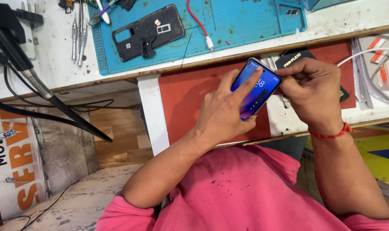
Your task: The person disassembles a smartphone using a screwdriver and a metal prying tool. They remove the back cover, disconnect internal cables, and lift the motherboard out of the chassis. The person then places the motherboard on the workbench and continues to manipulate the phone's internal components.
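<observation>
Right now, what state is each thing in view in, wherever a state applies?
Smartphone: screen lit, tilted, held between both hands.
Left hand: gripping the smartphone, index finger laid on the screen.
Right hand: pinching the smartphone's right edge.
Black back cover: detached, lying inner side up on the blue repair mat.
Red cable: unplugged, white connector lying loose on the mat.
Tweezers: lying unused on the bench.

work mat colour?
Blue work mat, best seen in the head view, under the black phone back cover.
</observation>
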